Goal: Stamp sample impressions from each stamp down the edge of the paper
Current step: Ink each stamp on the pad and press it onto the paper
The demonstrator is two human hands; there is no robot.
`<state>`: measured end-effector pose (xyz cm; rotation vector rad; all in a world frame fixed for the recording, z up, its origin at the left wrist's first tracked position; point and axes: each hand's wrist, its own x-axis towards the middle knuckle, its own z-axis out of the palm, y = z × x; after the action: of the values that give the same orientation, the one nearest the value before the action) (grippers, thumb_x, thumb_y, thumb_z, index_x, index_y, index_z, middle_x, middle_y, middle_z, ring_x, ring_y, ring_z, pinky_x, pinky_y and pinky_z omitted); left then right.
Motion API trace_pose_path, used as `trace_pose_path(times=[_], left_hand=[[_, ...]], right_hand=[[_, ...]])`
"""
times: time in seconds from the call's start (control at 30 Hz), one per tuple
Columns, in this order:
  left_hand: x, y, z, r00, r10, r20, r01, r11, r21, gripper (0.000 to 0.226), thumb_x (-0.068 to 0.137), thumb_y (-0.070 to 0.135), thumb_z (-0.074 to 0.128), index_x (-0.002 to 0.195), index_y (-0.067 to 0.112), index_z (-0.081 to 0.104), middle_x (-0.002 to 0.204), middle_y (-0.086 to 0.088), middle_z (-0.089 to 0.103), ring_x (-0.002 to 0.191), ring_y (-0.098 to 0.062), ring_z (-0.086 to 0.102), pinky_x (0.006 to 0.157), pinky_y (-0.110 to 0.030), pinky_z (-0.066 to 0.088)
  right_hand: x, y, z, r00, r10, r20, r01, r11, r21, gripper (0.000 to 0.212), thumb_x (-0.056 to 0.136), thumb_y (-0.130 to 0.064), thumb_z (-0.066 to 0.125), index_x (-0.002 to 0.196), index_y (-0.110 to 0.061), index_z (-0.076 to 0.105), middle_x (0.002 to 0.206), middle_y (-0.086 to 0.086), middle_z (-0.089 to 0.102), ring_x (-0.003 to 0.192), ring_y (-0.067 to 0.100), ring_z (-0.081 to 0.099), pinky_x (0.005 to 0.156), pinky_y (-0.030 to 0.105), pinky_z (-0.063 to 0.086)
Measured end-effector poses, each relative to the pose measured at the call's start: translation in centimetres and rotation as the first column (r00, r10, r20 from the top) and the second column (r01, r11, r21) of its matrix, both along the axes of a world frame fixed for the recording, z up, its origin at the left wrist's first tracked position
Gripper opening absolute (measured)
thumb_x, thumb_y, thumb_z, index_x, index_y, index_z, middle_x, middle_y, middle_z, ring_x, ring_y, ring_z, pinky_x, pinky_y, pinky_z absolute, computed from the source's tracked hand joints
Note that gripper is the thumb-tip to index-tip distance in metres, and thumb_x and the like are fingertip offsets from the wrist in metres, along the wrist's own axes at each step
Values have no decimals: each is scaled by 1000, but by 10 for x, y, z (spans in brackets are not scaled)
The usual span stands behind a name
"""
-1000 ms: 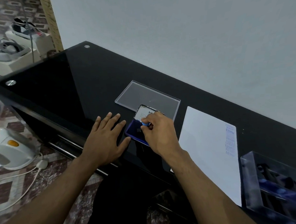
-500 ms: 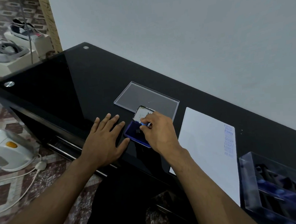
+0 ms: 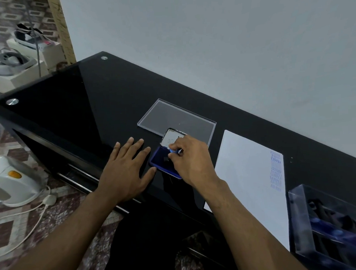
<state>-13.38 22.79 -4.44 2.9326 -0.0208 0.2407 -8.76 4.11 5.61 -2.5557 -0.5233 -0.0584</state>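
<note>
- The right hand (image 3: 192, 162) pinches a small blue-handled stamp (image 3: 175, 151) between thumb and fingertips, its grip closed on the handle while the stamp's base sits down in the open ink pad (image 3: 164, 163).
- The left hand (image 3: 126, 171) lies flat on the black glass surface (image 3: 101, 110), fingers spread and holding nothing, its thumb just beside the pad's near edge.
- The stamp looks light and rigid, likely plastic with a soft rubber face; the short handle is the place to take it, held upright so the face meets pad and paper squarely. Its inked face would smear if dragged.
- The pad is a shallow blue tray with a hinged lid (image 3: 171, 138) standing open behind it; being light, it could skate on the glossy glass, which may be why the left hand waits close by.
- One white sheet of paper (image 3: 247, 182) lies to the right, thin and easily shifted, with a column of pale blue impressions (image 3: 276, 174) down its far edge; the marks run together and are too faint to count.
- Count: one stamp in hand, one pad, one sheet, one clear flat lid (image 3: 172, 116) behind the pad.
- One clear box (image 3: 299, 221) at the right edge holds further dark stamps, number unclear.
</note>
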Motion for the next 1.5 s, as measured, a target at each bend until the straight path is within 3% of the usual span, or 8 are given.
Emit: trace_pose_path(times=[0.2,0.3,0.47,0.57,0.7,0.87,1.17,1.5], left_hand=[[1,1,2,1000,-10,-24,9,1000,-14,82,90,75,15,154,28,37,166,-1,24,155,-21,8,126,-50,4],[2,2,5,999,-15,-40,13,999,-49,84,88,77,16,155,29,34,166,-1,21,155,-21,5,125,-47,0],[6,-10,16,999,-40,9,41,994,-102,81,90,74,24,155,25,34,165,-5,24,155,-24,10,125,-49,7],[12,-30,26,997,-78,21,80,992,-103,80,91,72,26,154,23,34,165,-6,25,155,-25,11,125,-49,8],[18,-64,35,990,-135,51,139,985,-102,79,91,71,26,153,23,37,164,-5,26,155,-23,12,126,-49,12],[24,-111,47,973,-223,61,229,963,-139,78,91,71,28,154,25,35,165,-4,26,154,-23,13,125,-49,16],[37,-189,42,930,-366,40,368,920,-135,79,91,71,22,155,27,33,166,0,22,155,-21,7,126,-47,9],[53,-246,35,879,-474,51,476,867,-148,75,93,69,27,154,26,37,166,-1,23,156,-23,7,125,-45,6]], right_hand=[[-1,-1,-5,1000,-1,-12,1,999,42,17,90,-20,70,106,-16,73,112,0,66,93,12,64,89,30,56],[-3,-5,-10,999,-39,-23,41,992,116,21,88,-19,72,109,-19,70,114,-3,66,93,11,65,88,28,57],[-11,-26,-12,991,-123,-49,132,951,279,32,88,-19,73,120,-23,66,124,-5,63,97,9,64,85,24,57],[-15,-47,-10,989,-150,16,141,954,264,27,88,-20,73,115,-22,71,115,-5,64,99,10,64,86,24,58],[-24,-81,-5,978,-200,65,171,937,304,25,86,-14,74,109,-22,75,103,-6,65,86,6,64,81,16,54],[-32,-129,-1,950,-309,37,285,913,291,27,87,-18,74,113,-22,73,106,-6,66,84,7,65,83,18,54],[-42,-213,5,886,-451,103,412,871,269,18,84,-13,74,100,-21,75,96,-8,65,75,5,64,72,1,43],[-40,-272,3,831,-540,136,510,836,199,18,84,-15,75,100,-20,76,94,-6,63,74,3,60,71,0,40]])
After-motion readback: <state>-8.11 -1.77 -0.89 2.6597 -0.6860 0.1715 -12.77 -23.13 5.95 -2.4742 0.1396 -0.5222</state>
